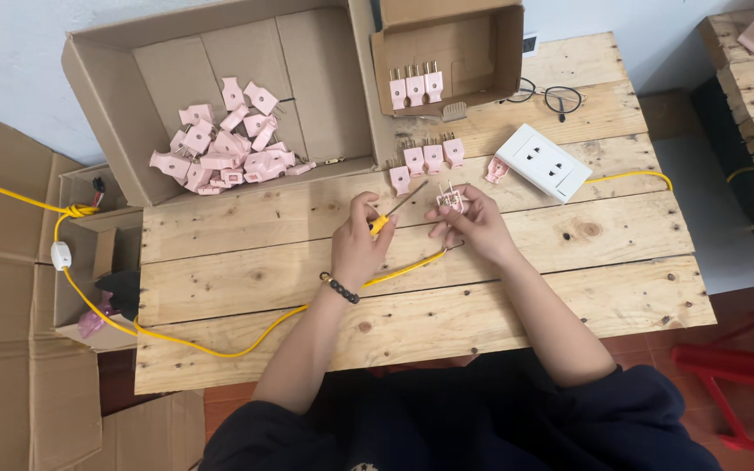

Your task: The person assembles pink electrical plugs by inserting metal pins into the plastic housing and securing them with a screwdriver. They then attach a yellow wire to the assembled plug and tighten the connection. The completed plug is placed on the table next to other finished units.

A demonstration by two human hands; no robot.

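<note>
On the plank table (517,262) — left hand (357,249), grip pinching a yellow-handled screwdriver (392,215); right hand (475,222), grip pinching an open pink plug (449,201) where the yellow cable (220,347) ends. Four plugs stand finished nearby (427,159); three more in the small carton (415,87). Large carton (98,78) — heap of loose plug parts (224,144), seemingly the greater share left.

Pale, knotted wood planks make up the table (517,288), the landmark here. Just above its top-left corner, a brown cardboard box (98,78) holds a heap of pink plugs (224,144). Near its top edge lies a white socket block (544,161), with black-rimmed glasses (551,94) behind it. A yellow cable (220,344) crosses its front-left part. At its middle, the left hand (358,249) grips a yellow-handled screwdriver (392,214); the right hand (475,225) holds a pink plug (449,201).
</note>
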